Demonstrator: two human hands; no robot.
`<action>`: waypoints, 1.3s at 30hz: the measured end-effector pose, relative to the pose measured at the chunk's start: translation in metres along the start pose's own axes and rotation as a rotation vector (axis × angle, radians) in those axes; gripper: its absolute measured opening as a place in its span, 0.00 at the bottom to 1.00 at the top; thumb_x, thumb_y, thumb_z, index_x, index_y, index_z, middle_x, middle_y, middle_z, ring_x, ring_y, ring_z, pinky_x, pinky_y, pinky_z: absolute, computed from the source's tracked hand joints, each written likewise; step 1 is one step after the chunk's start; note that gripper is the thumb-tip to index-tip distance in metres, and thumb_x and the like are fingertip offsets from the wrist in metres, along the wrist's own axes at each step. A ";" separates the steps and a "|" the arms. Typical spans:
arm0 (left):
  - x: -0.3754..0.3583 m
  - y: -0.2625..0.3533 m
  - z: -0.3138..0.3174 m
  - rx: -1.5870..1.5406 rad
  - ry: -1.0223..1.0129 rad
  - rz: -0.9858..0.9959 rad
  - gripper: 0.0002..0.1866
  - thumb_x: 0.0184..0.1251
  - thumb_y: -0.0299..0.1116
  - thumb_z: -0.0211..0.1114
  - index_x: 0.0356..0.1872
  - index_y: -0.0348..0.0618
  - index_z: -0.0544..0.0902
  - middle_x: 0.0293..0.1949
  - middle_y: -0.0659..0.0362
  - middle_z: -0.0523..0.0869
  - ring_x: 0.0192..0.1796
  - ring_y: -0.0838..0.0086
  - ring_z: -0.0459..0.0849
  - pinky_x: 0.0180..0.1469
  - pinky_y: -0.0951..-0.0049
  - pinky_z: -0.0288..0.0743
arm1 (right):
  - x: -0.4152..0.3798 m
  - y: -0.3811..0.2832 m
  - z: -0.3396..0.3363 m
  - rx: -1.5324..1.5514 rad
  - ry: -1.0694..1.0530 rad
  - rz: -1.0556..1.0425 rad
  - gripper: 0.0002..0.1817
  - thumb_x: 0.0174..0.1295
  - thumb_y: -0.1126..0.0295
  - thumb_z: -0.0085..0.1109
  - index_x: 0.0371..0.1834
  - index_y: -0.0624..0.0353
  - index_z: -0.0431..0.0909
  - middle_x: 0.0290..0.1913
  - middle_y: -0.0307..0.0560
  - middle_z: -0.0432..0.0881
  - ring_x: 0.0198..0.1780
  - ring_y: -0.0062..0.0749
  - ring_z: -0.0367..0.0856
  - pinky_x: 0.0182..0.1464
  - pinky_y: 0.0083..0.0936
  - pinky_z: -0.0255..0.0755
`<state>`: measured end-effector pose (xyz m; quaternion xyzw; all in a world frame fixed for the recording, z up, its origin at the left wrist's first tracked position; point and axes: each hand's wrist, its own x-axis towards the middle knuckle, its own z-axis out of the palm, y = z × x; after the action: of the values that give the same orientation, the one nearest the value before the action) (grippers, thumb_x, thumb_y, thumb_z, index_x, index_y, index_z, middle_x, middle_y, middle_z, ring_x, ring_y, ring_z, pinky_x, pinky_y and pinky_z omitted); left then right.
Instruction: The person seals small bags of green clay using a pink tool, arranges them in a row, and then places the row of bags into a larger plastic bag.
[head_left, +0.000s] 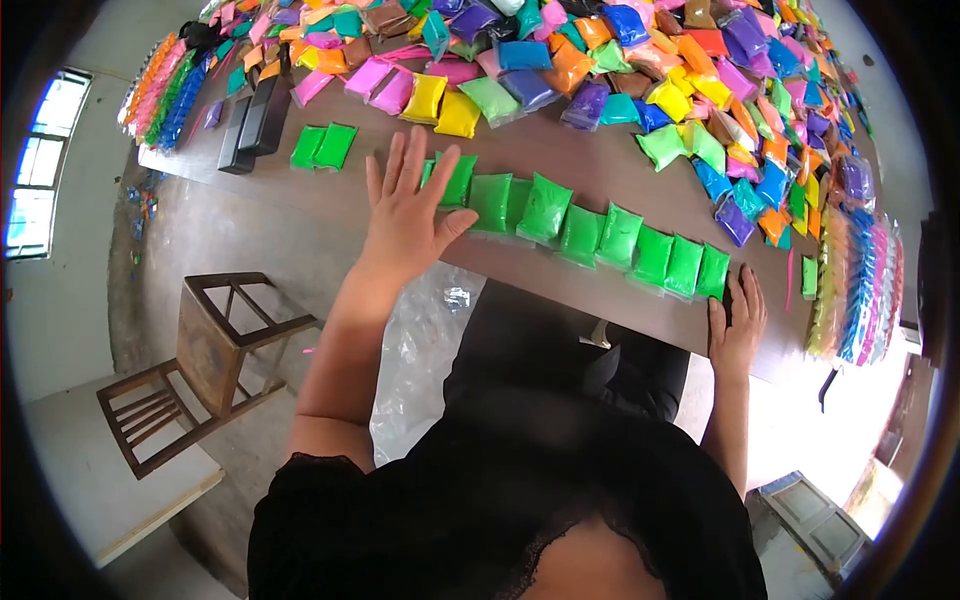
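Observation:
A row of small bright-green packets [546, 208] lies along the front of the brown table [400, 160]. My left hand [408, 210] is open with fingers spread, palm down at the row's left end, partly covering a packet there. At the other end, my right hand [738, 318] has its fingers stretched out beside the last green packet [712, 272], thumb right at its edge. Two more green packets [324, 147] lie to the left of my left hand. Another single green packet [809, 277] sits to the right of my right hand.
A large heap of many-coloured packets [600, 70] covers the table's far side. Bundles of packed strips stand at the left end [170, 90] and right end [860, 290]. Dark boxes [255, 120] sit at left. A wooden chair [210, 350] lies on the floor side at left.

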<state>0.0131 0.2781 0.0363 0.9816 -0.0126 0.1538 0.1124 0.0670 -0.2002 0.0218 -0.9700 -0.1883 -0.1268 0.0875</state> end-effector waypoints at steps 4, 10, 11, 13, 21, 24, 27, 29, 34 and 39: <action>0.008 0.027 -0.003 -0.003 -0.062 0.204 0.31 0.71 0.52 0.61 0.72 0.54 0.73 0.78 0.49 0.62 0.80 0.50 0.58 0.78 0.40 0.44 | -0.001 -0.004 -0.002 0.014 0.001 0.026 0.25 0.66 0.61 0.63 0.64 0.59 0.76 0.73 0.53 0.71 0.74 0.52 0.66 0.73 0.47 0.59; 0.011 0.005 0.009 -0.032 -0.041 0.172 0.23 0.70 0.42 0.63 0.66 0.56 0.79 0.73 0.54 0.71 0.76 0.55 0.65 0.77 0.40 0.48 | -0.001 -0.002 -0.002 0.028 0.018 0.019 0.25 0.66 0.60 0.63 0.64 0.59 0.76 0.72 0.53 0.71 0.74 0.52 0.66 0.72 0.46 0.59; 0.011 0.001 0.010 -0.022 -0.039 0.184 0.23 0.71 0.42 0.63 0.66 0.56 0.79 0.74 0.54 0.71 0.77 0.55 0.65 0.77 0.41 0.48 | -0.001 -0.003 -0.003 0.076 0.030 0.039 0.25 0.66 0.60 0.62 0.64 0.59 0.76 0.73 0.54 0.71 0.74 0.53 0.66 0.72 0.47 0.59; 0.011 -0.004 0.011 -0.009 -0.050 0.203 0.23 0.72 0.42 0.61 0.67 0.56 0.78 0.74 0.53 0.69 0.77 0.55 0.64 0.78 0.41 0.47 | -0.002 -0.004 -0.002 0.121 0.082 0.095 0.26 0.67 0.60 0.62 0.66 0.59 0.75 0.74 0.55 0.69 0.74 0.54 0.66 0.72 0.47 0.59; 0.002 0.030 0.004 -0.013 0.016 0.214 0.32 0.69 0.43 0.64 0.73 0.49 0.70 0.78 0.49 0.62 0.80 0.53 0.58 0.79 0.41 0.44 | 0.026 -0.097 -0.005 0.150 -0.017 -0.213 0.34 0.60 0.54 0.68 0.68 0.56 0.74 0.77 0.57 0.63 0.77 0.56 0.59 0.76 0.53 0.52; -0.009 0.040 0.002 -0.039 -0.039 0.296 0.36 0.66 0.44 0.67 0.74 0.48 0.69 0.78 0.47 0.60 0.80 0.51 0.58 0.79 0.40 0.43 | 0.029 -0.112 0.002 0.137 -0.116 -0.276 0.38 0.55 0.52 0.71 0.69 0.53 0.73 0.79 0.57 0.59 0.79 0.56 0.55 0.78 0.55 0.48; -0.018 0.011 -0.006 -0.028 0.094 0.173 0.34 0.68 0.39 0.65 0.74 0.44 0.68 0.79 0.43 0.59 0.80 0.49 0.58 0.79 0.41 0.45 | 0.027 -0.096 -0.009 0.133 -0.056 -0.249 0.39 0.56 0.53 0.70 0.71 0.54 0.71 0.79 0.57 0.59 0.79 0.57 0.55 0.78 0.56 0.48; -0.019 -0.044 -0.015 0.019 0.242 -0.040 0.31 0.73 0.41 0.61 0.75 0.49 0.68 0.79 0.45 0.58 0.80 0.48 0.57 0.79 0.44 0.46 | 0.021 -0.070 -0.011 0.104 0.046 -0.217 0.37 0.59 0.55 0.68 0.71 0.56 0.70 0.79 0.57 0.60 0.79 0.58 0.56 0.78 0.55 0.49; -0.006 -0.159 -0.019 -0.018 0.275 -0.238 0.25 0.79 0.40 0.53 0.73 0.47 0.70 0.77 0.44 0.64 0.79 0.45 0.57 0.77 0.42 0.51 | -0.002 0.003 0.004 0.045 0.045 -0.006 0.32 0.66 0.57 0.62 0.71 0.57 0.71 0.78 0.57 0.62 0.78 0.57 0.59 0.76 0.50 0.52; -0.003 -0.150 -0.003 0.104 0.050 -0.153 0.26 0.80 0.46 0.50 0.73 0.49 0.71 0.75 0.48 0.67 0.79 0.44 0.58 0.75 0.39 0.52 | 0.001 -0.012 0.004 -0.004 0.020 0.038 0.30 0.67 0.59 0.62 0.72 0.57 0.71 0.78 0.54 0.62 0.77 0.55 0.61 0.75 0.47 0.55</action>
<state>0.0179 0.4244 0.0054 0.9801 0.0733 0.1695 0.0729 0.0638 -0.1877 0.0197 -0.9722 -0.1686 -0.1351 0.0899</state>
